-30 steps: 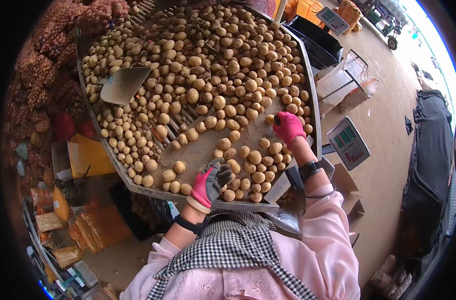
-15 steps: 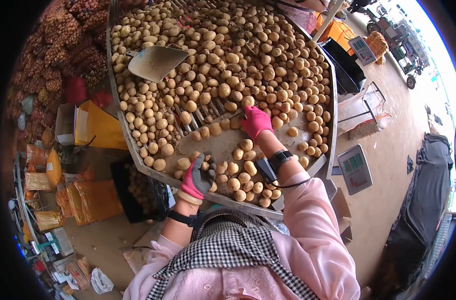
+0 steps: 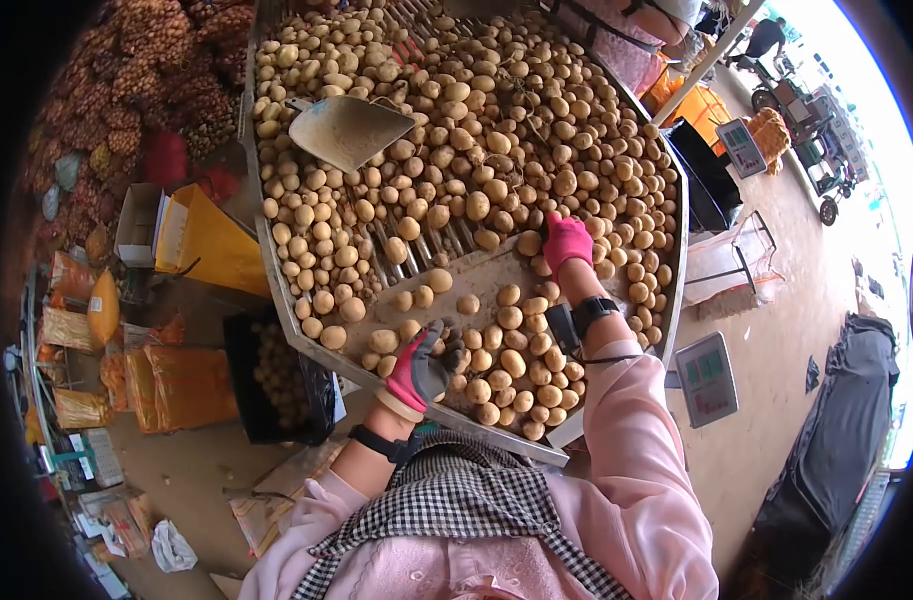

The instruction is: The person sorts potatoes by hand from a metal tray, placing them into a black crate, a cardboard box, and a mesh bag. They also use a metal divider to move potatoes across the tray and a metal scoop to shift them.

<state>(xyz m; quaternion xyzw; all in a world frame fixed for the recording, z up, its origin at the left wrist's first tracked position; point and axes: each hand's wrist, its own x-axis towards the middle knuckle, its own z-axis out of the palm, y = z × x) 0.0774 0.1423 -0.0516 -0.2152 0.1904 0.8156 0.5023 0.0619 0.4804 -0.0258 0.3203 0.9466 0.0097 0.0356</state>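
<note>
Potatoes [image 3: 476, 207] cover a metal-rimmed sorting table [image 3: 306, 345] with slatted bars in its middle. My left hand [image 3: 421, 372], in a pink and grey glove, is at the near edge, its fingers curled round a potato [image 3: 438, 347] that shows between thumb and fingers. Farther up and to the right, my right hand [image 3: 570, 245] in a pink glove reaches into the pile. Its fingers bend down among the potatoes, and what they grip is hidden. A loose group of potatoes [image 3: 513, 362] lies between my hands. A metal scoop [image 3: 351, 132] rests on the pile.
At the left stand a black crate [image 3: 244, 385] holding potatoes and a yellow box [image 3: 211, 245]. Netted sacks [image 3: 126, 60] are stacked behind. Scales [image 3: 706, 380] stand at the right of the table. Another person's arm [image 3: 661, 22] shows at the far side.
My right hand has moved to the right along the pile's edge. Potatoes near the slats have shifted, with more gathered between my hands. The view has turned slightly, shifting the table right.
</note>
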